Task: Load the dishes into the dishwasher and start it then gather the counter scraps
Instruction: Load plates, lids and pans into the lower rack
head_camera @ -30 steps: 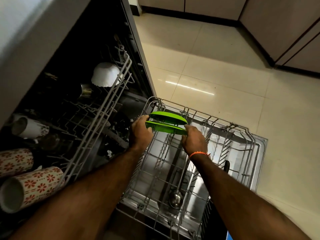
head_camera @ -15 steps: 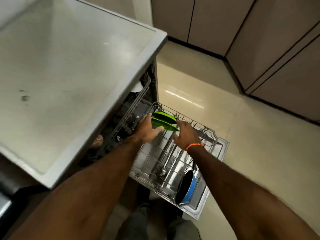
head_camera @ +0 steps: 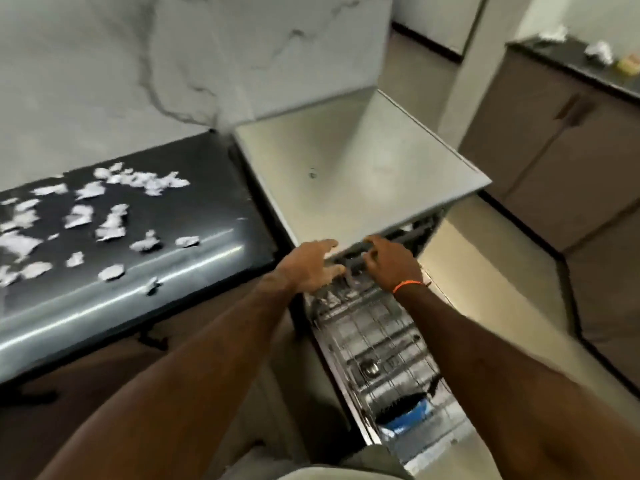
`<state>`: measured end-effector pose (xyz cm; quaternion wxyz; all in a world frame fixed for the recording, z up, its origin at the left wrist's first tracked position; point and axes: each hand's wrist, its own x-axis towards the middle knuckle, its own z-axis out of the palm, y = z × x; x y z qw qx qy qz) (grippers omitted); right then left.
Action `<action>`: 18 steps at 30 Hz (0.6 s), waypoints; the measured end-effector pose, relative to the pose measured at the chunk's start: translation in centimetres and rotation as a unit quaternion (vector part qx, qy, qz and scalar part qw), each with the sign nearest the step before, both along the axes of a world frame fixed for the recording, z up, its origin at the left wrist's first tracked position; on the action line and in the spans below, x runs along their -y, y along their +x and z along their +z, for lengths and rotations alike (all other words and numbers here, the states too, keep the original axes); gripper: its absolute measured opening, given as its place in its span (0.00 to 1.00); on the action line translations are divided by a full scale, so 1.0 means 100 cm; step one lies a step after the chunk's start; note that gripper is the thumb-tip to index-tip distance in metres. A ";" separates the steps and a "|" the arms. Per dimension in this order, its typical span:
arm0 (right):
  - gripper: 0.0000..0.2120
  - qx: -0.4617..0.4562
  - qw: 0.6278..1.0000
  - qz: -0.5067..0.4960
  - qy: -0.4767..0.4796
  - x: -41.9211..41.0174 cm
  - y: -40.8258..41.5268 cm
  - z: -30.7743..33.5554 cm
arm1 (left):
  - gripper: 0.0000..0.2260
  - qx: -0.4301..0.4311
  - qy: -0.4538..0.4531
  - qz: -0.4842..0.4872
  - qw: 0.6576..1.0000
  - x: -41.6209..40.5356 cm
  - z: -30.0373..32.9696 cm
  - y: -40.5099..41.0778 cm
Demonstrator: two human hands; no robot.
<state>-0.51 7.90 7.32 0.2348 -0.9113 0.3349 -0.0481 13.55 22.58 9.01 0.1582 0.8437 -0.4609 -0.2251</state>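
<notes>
Nearest me, the pulled-out grey wire lower rack (head_camera: pixel 381 344) sits over the open door, carrying a blue-rimmed dark pan (head_camera: pixel 405 410) at my end and a steel ladle (head_camera: pixel 369 367) mid-rack. Further along, my left hand (head_camera: pixel 311 265) is open, fingers spread, resting at the rack's far edge under the lip of the brushed-steel dishwasher top (head_camera: pixel 356 178). My right hand (head_camera: pixel 391 265), orange band on the wrist, is curled over a dark bar there; looks clamped, but motion blur keeps me from being sure. Change since a second ago: I've stood up, view has lifted from the rack interior to the machine top, and the two green plates I was seating are no longer visible, likely hidden behind my hands. Read: plate step done, next is probably pushing racks in and closing up. To the left, white torn paper scraps (head_camera: pixel 104 216) lie scattered over the glossy black counter (head_camera: pixel 214 216), untouched, so gathering hasn't begun.
</notes>
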 end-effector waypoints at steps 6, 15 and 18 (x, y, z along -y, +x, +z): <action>0.18 0.043 0.988 0.147 -0.005 -0.124 0.113 0.030 | 0.32 0.053 -0.020 0.141 0.988 -0.161 0.034 0.068; 0.18 0.056 0.947 0.316 0.009 -0.330 0.238 0.037 | 0.33 0.084 -0.038 0.342 0.935 -0.387 0.057 0.134; 0.18 0.067 0.926 0.372 0.015 -0.386 0.266 0.040 | 0.33 0.091 -0.041 0.388 0.916 -0.443 0.064 0.145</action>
